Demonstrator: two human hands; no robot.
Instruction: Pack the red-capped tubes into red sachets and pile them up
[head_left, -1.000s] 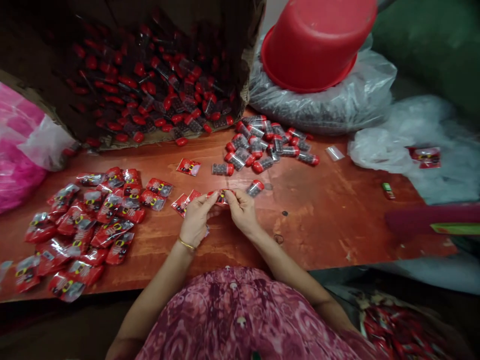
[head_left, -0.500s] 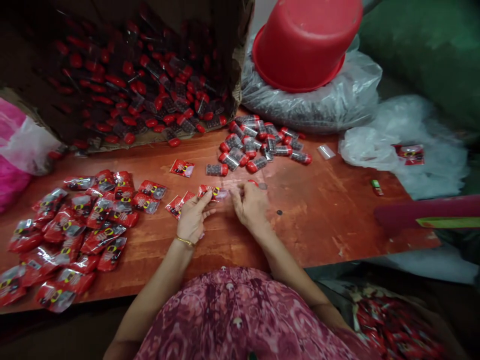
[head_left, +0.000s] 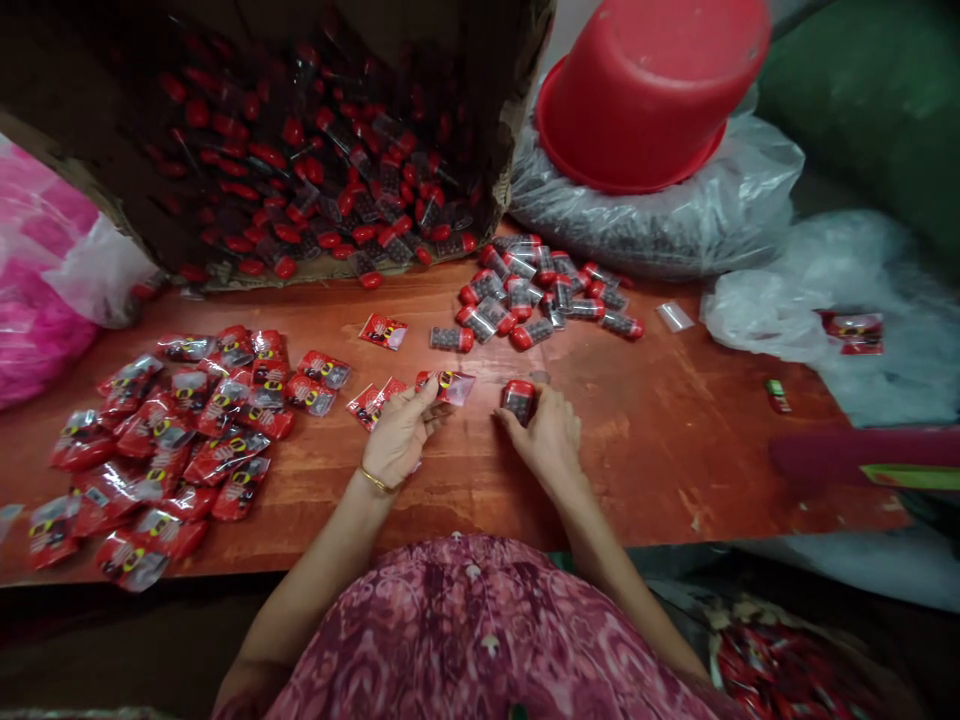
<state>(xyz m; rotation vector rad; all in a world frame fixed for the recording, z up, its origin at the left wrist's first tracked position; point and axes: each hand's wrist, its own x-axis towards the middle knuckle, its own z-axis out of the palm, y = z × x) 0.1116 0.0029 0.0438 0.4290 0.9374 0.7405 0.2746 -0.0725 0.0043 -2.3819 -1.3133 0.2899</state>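
Gripping: left hand (head_left: 401, 437) pinches packet (head_left: 450, 385), long axis sideways | right hand (head_left: 549, 440) clasps vial (head_left: 519, 398), cap pointing away

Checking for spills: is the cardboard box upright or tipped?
Tipped on its side: the cardboard box opens toward the table; red-capped vials show inside.

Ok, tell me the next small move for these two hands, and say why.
Probably carry the vial in the right hand across to the packet pinched in the left hand and ease it in. The packet looks flat, the vial is gripped just beside it, and the pile of packets further left looks plumper, as though filled.
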